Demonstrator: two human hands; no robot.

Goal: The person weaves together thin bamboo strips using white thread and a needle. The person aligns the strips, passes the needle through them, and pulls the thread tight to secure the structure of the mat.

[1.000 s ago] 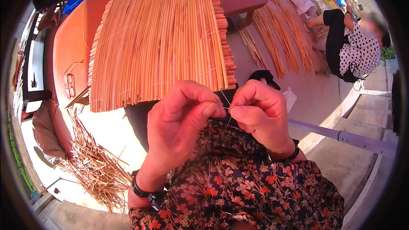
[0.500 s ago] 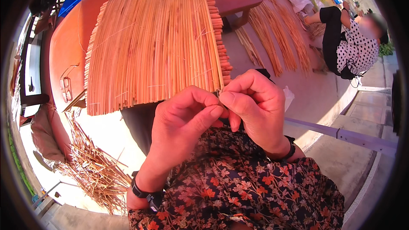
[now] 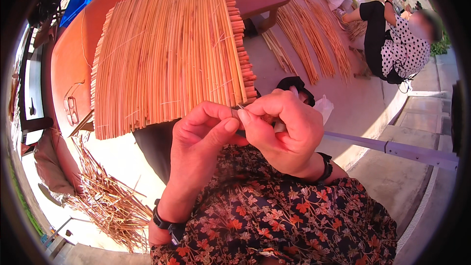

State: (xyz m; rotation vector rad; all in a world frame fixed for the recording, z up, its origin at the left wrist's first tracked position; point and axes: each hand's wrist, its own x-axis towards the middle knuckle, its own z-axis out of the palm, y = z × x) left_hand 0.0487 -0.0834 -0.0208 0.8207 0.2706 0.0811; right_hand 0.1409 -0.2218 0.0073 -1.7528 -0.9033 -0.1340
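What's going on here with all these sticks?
A person's right hand pinches what looks like a thin thread near the closest right corner of a mat of slender stalks. The left hand is right beside it; whether it grips too is unclear. The mat lies on a reddish table, with eyeglasses to its left. Another person in a polka-dot top is off to the right.

Head-worn fisheye; faces downward; hands (image 3: 289,135) close by, table (image 3: 68,64) farther out.
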